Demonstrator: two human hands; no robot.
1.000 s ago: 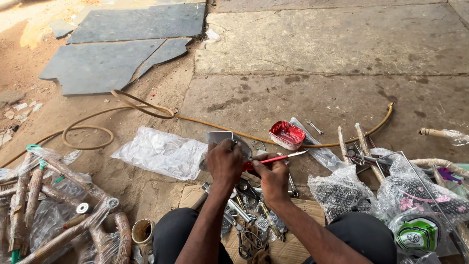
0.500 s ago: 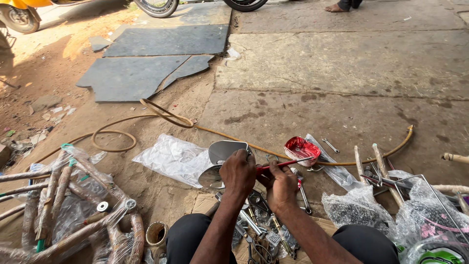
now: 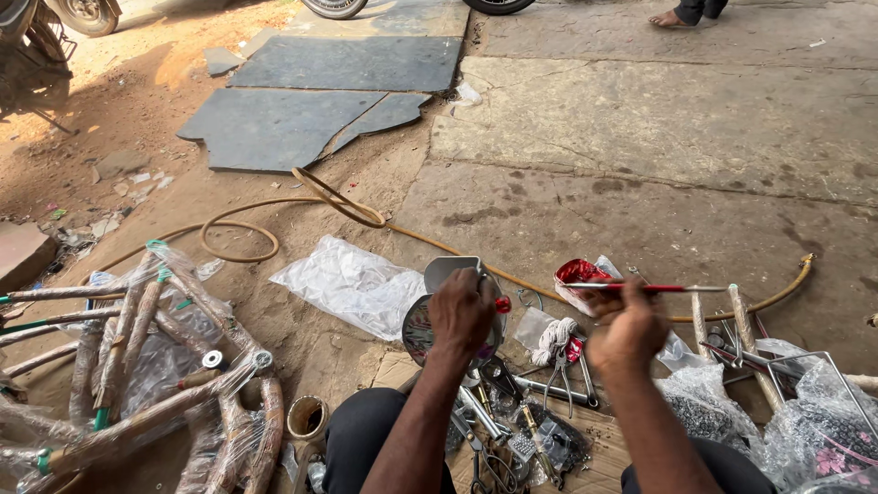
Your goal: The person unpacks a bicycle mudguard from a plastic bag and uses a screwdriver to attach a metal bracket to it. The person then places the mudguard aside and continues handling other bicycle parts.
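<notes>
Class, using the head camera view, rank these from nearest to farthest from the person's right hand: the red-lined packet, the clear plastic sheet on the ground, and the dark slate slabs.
1. The red-lined packet, just above and left of the right hand.
2. The clear plastic sheet, farther left, beyond the left hand.
3. The dark slate slabs, far up and left, at the ground's far side.

The thin tool point(image 3: 640, 288) is red along its shaft and silvery at the tip. A small knob point(image 3: 502, 305) is bright red, like the crumpled wrapper point(image 3: 578, 272). The round metal part point(image 3: 439, 316) is grey. The hose point(image 3: 274, 215) is tan, the stone slabs point(image 3: 338, 82) dark grey, the plastic sheet point(image 3: 352, 284) clear-white, and the wrapped frames point(image 3: 137, 366) brown with green ends.
</notes>
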